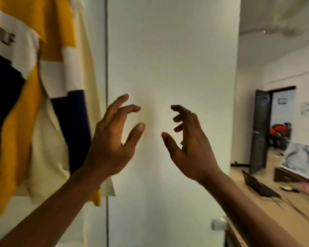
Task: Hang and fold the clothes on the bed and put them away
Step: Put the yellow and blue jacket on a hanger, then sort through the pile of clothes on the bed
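- Left hand [112, 139]: raised in front of me, fingers loosely curled, thumb out, holding nothing.
- Right hand [189, 141]: raised level with the left and apart from it, palm turned inward, fingers loosely bent, also empty.
- Colour-block shirt [48, 104]: yellow, white, cream and dark navy. It hangs just left of my left hand, its hem below my wrist, and neither hand touches it. The hanger and rail are out of view.
- White panel [168, 50]: plain and upright, directly beyond both hands. A vertical seam runs behind my left hand; it is probably a wardrobe door, though the blur leaves that unsure.
- Bed [300, 161]: far to the right of my right hand, with pale crumpled fabric on it. By my reckoning these are the clothes left to sort.
- Laptop [259, 186]: lies on the tabletop [246, 207], below and right of my right forearm.
- Dark door [260, 131]: stands open, right of my right hand and beyond the laptop.
- Step in hand, as I judge it: this shirt is hung, so I fetch the next piece.
- Method: turn right to the bed and lift one garment only. Pinch it at both shoulders so it drops flat, and keep my right arm clear of the laptop.
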The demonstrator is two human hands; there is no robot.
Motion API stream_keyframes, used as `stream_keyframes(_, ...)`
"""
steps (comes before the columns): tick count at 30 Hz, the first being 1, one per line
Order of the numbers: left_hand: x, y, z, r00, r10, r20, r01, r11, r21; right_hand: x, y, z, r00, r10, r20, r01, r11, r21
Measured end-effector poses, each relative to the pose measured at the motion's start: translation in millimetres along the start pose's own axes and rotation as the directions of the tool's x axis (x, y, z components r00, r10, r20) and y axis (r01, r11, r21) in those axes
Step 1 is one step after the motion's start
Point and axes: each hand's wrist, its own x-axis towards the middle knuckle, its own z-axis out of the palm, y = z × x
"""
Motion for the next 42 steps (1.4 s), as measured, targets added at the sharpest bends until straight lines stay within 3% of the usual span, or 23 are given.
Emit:
stream_keyframes(4,-70,49,74,0.972,-0.052,0.231,0.092,0.982,-0.166,-102,46,-48,0.967,0.248,0.067,-0.244,0.968,-0.056)
stream_keyframes(9,-163,97,168,0.875,-0.067,0.479,0.238,0.922,-0.307,-225,96,-102,0.842,0.52,0.143,-0.496,0.851,-0.169)
stream_keyframes(16,-271,136,306,0.687,0.016,0.726,0.415,0.811,-0.411,-364,173,-150,0.565,0.822,0.073,-0.776,0.559,-0.291)
stream_keyframes(20,-322,147,389,0.541,0.052,0.839,0.54,0.743,-0.394,-430,216,-164,0.379,0.925,0.007,-0.879,0.363,-0.31)
stream_keyframes(23,-355,154,441,0.408,0.111,0.906,0.614,0.701,-0.362,-471,245,-170,0.213,0.974,-0.075,-0.931,0.179,-0.317)
stream_keyframes(29,-391,160,521,0.222,0.173,0.96,0.683,0.675,-0.28,-516,293,-170,0.0,0.989,-0.145,-0.972,-0.034,-0.231)
stream_keyframes(36,-415,191,623,0.024,0.158,0.987,0.702,0.701,-0.129,-555,389,-197,-0.143,0.988,-0.05,-0.975,-0.15,-0.166)
stream_keyframes(39,-427,208,671,-0.064,0.066,0.996,0.711,0.704,-0.001,-581,445,-213,-0.194,0.981,0.015,-0.97,-0.189,-0.152)
stream_keyframes(42,-437,223,717,-0.208,-0.07,0.976,0.736,0.645,0.203,-603,501,-226,-0.252,0.966,0.055,-0.957,-0.24,-0.16)
